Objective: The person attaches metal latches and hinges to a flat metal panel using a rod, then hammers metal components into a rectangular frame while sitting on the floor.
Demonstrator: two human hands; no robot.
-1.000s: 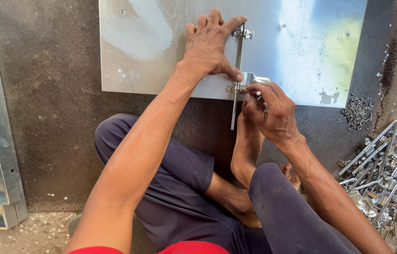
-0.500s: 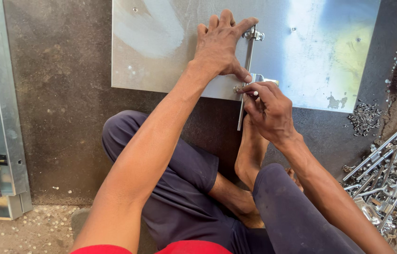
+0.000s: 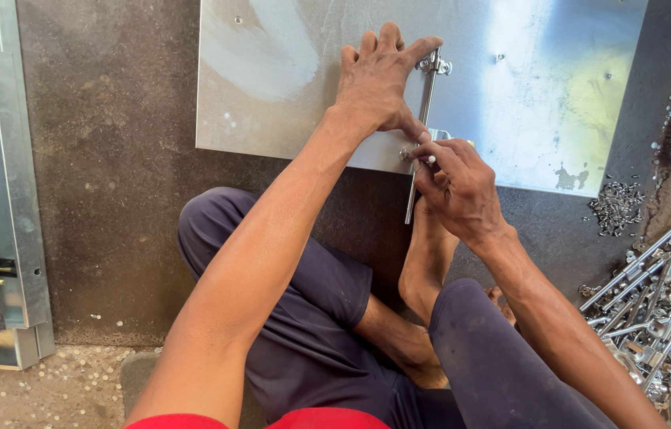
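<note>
Far to your left, the channels (image 3: 2,199), galvanised steel sections, lie stacked along the edge of the dark mat (image 3: 113,199), out of reach and out of the way of your arms. The mat gives the work a flat bed, and you sit on it with your legs folded, so the near edge of the sheet (image 3: 288,87) comes right up to your foot.

Your left hand (image 3: 375,83) lies flat on the sheet, fingers spread and pointing away from you. It grips nothing; it looks set there to pin the sheet and steady the rod (image 3: 423,119), since your thumb reaches across to touch the rod near its lower bracket. The rod runs from a small bracket up by your fingertips down past the sheet's near edge, so its lower end hangs over the mat.

Your right hand (image 3: 458,187) is curled nearly closed at that near edge, with thumb and forefinger pinched on a small fastener (image 3: 419,155) at the lower bracket. What kind of fastener it is, I cannot tell; your fingers cover most of it. Working it at the edge keeps your wrist low and your elbow free beside your knee.

Further right, shavings (image 3: 617,206) lie just off the sheet's corner, and a heap of spare rods (image 3: 653,294) waits by your right forearm, within easy reach.
</note>
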